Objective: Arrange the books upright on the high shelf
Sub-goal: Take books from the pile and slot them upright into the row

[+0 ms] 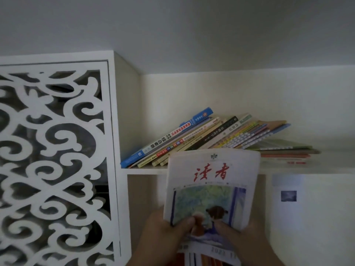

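Observation:
A white magazine (211,181) with red characters and a painted cover is held upright in front of the high shelf (146,171), its top edge at shelf level. My left hand (165,235) grips its lower left corner, and my right hand (247,240) grips its lower right, thumbs on the cover. On the shelf, a row of books (184,139) has toppled and leans steeply to the right. It rests on a flat stack of thin books (284,150). A blue-spined book (134,157) is the leftmost of the leaning row.
A white cabinet door with carved scroll cut-outs (55,160) fills the left side. Below the shelf, more book spines (201,259) show under the magazine. A pale sheet with a blue square (288,195) hangs at the right. The ceiling is close above.

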`<state>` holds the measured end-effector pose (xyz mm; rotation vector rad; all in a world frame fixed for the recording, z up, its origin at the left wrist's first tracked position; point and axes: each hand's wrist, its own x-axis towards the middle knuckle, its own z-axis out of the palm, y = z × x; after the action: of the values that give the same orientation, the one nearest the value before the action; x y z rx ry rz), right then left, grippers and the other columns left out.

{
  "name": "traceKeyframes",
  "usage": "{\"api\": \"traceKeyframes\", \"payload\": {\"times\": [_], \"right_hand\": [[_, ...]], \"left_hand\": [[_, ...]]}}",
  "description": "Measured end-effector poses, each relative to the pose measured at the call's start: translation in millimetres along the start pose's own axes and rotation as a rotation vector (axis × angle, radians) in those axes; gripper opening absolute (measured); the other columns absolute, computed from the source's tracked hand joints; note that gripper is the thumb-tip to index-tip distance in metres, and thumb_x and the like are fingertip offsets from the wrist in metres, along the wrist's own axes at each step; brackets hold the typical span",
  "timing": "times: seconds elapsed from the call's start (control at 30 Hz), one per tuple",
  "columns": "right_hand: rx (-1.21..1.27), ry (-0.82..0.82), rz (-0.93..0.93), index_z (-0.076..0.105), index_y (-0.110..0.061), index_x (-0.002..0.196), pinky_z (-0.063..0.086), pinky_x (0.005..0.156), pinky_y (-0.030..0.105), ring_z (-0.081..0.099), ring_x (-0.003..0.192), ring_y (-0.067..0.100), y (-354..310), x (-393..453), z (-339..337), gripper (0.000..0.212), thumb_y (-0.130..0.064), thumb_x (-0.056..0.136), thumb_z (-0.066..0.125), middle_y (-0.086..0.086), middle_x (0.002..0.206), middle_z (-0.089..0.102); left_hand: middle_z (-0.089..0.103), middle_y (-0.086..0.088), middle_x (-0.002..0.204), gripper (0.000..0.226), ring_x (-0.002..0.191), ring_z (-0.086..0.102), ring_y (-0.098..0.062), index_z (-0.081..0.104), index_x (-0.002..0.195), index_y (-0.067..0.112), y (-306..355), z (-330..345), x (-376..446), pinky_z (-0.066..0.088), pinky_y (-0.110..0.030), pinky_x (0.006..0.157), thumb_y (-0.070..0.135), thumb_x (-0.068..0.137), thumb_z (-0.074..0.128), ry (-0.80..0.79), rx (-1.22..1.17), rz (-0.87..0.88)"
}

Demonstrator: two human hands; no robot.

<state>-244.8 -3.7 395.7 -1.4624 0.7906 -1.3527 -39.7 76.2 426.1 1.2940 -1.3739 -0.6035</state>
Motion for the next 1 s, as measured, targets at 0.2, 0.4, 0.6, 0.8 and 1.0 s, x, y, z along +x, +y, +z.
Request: {"api": "traceKeyframes", "payload": {"times": [0.2,0.4,0.6,0.8,1.0], "right_hand": [[-0.036,0.409,-0.207,0.046,-0.046,0.116,0.058,0.080,0.037,0.062,0.100,0.018,-9,3,-1,0.081,-0.008,0.066,0.098,-0.007,0.110,0.057],[-0.525,0.308,-0.680,0.060,-0.057,0.113,0.043,0.079,0.002,0.058,0.103,-0.002,-15,-16,10,0.056,-0.027,0.070,0.078,-0.022,0.113,0.051],[-0.488,0.093,-0.546,0.054,-0.075,0.121,0.049,0.078,0.004,0.056,0.117,-0.002,-10,-11,-2,0.078,-0.015,0.082,0.084,-0.034,0.128,0.049],[-0.712,0.004,-0.610,0.053,-0.043,0.148,0.037,0.117,0.030,0.036,0.142,-0.004,-90,33,11,0.063,-0.055,0.086,0.058,-0.029,0.152,0.038],[-1.074,0.122,-0.522,0.029,-0.028,0.162,0.036,0.113,0.046,0.031,0.139,0.037,-172,112,35,0.084,-0.055,0.091,0.066,0.006,0.154,0.031]], "left_hand": [[0.077,0.023,0.080,0.028,0.076,0.072,0.007,0.077,0.083,0.044,40,13,-15,0.049,-0.007,0.060,0.018,0.093,0.076,0.115,-0.066,0.102],[0.073,0.025,0.068,0.020,0.065,0.068,0.011,0.071,0.087,0.035,65,22,-18,0.048,-0.007,0.050,0.016,0.094,0.072,0.307,-0.337,0.124],[0.072,0.028,0.067,0.018,0.063,0.066,0.013,0.073,0.087,0.037,53,-15,-28,0.046,-0.018,0.062,0.020,0.089,0.078,0.408,-0.197,0.113],[0.073,0.018,0.064,0.050,0.077,0.066,-0.012,0.070,0.059,0.061,51,-91,-47,0.056,-0.027,0.074,0.021,0.082,0.087,0.636,0.006,0.070],[0.077,0.006,0.089,0.023,0.089,0.072,-0.028,0.073,0.080,0.059,55,-122,-54,0.056,-0.055,0.092,0.069,0.060,0.079,0.797,0.032,0.087]]}}
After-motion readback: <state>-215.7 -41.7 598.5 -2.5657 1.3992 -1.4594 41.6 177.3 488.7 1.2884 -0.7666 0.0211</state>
